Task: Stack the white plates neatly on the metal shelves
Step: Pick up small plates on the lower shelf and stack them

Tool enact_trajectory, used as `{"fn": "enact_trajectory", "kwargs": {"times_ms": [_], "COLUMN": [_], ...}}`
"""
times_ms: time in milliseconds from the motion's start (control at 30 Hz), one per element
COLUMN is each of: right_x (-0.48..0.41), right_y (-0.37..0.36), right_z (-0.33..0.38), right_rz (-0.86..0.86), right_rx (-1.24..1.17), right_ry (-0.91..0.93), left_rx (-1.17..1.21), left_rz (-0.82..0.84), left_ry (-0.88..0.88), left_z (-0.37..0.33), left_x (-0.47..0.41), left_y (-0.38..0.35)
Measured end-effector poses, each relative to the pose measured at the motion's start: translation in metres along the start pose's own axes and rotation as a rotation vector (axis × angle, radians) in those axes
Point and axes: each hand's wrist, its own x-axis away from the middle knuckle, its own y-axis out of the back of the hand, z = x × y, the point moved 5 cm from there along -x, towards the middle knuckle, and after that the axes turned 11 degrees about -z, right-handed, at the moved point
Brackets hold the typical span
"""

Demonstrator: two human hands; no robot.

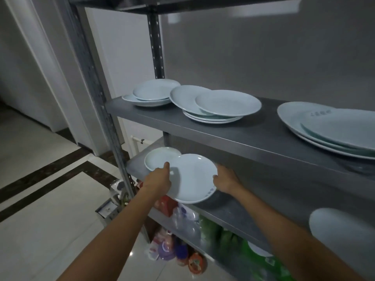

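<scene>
**White plate in both hands at the lower shelf**

White china, grey steel. The left hand (160,179) clamps the plate's nine o'clock edge, thumb on the rim, and the right hand (224,180) pinches its three o'clock edge, so the two hands sit apart with the held plate (192,177) between them. It hangs over the front lip of the lower shelf (233,211), overlapping a small plate (157,159) that lies at its ten o'clock.

To do this well, I'd say keep it level, centre it over its target before lowering, and let the rims meet softly. China on china chips. Whether it belongs on that small plate I can't tell; a wide plate on a narrow one would rock.

Now the shelves, left to right. The upper shelf (203,126) carries a pair of plates (150,94) at the left end, the top one off-centre; next a slipped stack (215,106) with its top plates fanned out; at three o'clock, large oval platters (324,128), nested. At five o'clock another white dish (341,230) shows, blurred. The bottom level holds colourful packets (182,230) and green bottles (223,232).
</scene>
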Motion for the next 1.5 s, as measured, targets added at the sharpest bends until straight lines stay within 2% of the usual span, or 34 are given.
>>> {"fn": "enact_trajectory", "kwargs": {"times_ms": [233, 367, 933, 1100, 1267, 1367, 1500], "right_x": [-0.035, -0.054, -0.175, -0.197, -0.211, -0.211, -0.211], "right_y": [-0.065, -0.094, -0.16, -0.189, -0.215, -0.225, -0.222], "right_z": [0.064, 0.084, 0.112, 0.115, 0.109, 0.108, 0.11], "right_rz": [0.009, 0.034, 0.084, 0.117, 0.067, 0.033, -0.096], "right_rx": [0.041, 0.045, 0.13, 0.132, 0.148, 0.165, 0.351], "right_ry": [-0.085, -0.099, -0.079, -0.137, -0.206, -0.236, -0.104], "left_rx": [0.028, 0.07, 0.1, 0.073, 0.012, 0.009, 0.035], "left_rz": [0.072, 0.12, 0.101, 0.128, 0.227, 0.222, 0.188], "left_ry": [-0.072, -0.036, 0.0, -0.07, -0.154, -0.178, -0.223], "left_z": [0.089, 0.122, 0.171, 0.183, 0.191, 0.193, 0.189], "left_x": [-0.057, -0.087, -0.208, -0.235, -0.25, -0.25, -0.257], "left_y": [-0.01, -0.024, -0.08, -0.106, -0.138, -0.143, -0.143]}}
